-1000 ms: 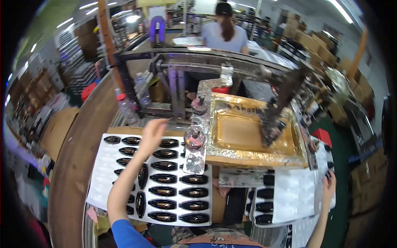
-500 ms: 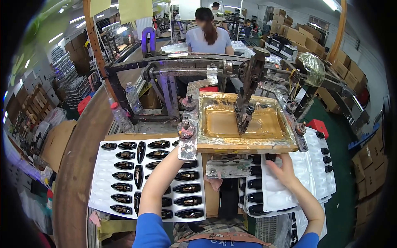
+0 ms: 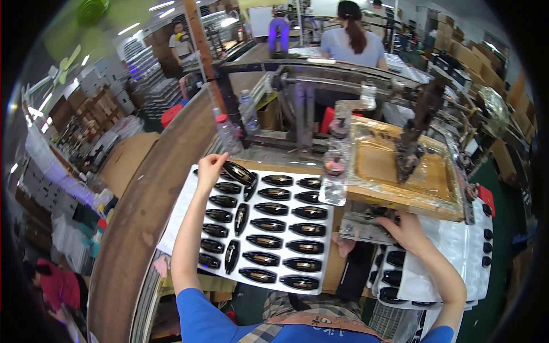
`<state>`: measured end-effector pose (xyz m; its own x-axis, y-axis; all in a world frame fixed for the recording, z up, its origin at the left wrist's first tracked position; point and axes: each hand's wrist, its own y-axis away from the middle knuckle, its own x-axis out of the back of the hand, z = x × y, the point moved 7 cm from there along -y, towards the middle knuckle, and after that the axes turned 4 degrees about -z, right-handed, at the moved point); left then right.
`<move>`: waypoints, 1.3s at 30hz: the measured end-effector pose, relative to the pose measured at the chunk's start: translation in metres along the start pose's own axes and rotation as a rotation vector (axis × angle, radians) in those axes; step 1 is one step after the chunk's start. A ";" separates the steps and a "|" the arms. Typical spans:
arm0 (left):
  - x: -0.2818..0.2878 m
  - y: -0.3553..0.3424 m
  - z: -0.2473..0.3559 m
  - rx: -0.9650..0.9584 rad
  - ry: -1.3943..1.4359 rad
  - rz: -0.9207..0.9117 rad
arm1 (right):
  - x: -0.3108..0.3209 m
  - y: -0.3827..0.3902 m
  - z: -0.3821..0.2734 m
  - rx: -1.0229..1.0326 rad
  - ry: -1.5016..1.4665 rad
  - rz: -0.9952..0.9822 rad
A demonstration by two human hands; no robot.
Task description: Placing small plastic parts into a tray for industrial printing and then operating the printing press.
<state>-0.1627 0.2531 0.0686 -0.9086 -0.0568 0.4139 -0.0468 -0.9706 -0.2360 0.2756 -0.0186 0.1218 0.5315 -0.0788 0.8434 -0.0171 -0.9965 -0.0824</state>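
My left hand (image 3: 211, 171) pinches one end of a glossy black piece with tapered ends and gold print (image 3: 238, 174). It holds the piece over the far left part of a white tray (image 3: 189, 211) filled with rows of similar black printed pieces (image 3: 266, 225). On the right, my right hand (image 3: 410, 233) reaches beneath the screen-printing frame (image 3: 400, 196), its fingers bent at the metal jig (image 3: 366, 227). The frame's edge partly covers those fingers, and anything between them cannot be made out. A dark squeegee arm (image 3: 420, 128) stands in the yellowish frame.
Right of the jig lie stacked white trays (image 3: 443, 257) with black pieces (image 3: 392, 278). Plastic bottles (image 3: 227, 132) stand behind the left tray. A curved brown bench (image 3: 134, 228) runs along the left. Ahead sits a co-worker (image 3: 353, 43) beyond the machine's metal frame.
My left hand has come from under the frame to the left tray's far side, now showing a black piece. My right hand has moved from the right trays to the jig. The view has swung left.
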 end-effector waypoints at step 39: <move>-0.209 0.289 0.227 -0.974 -0.056 -0.951 | 0.069 0.146 0.105 -0.089 0.054 0.334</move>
<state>0.1079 -0.0685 0.1138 -0.3444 0.5040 0.7921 -0.9323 -0.0842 -0.3518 0.3987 -0.1662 0.1119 0.4389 -0.4000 0.8046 -0.2574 -0.9139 -0.3139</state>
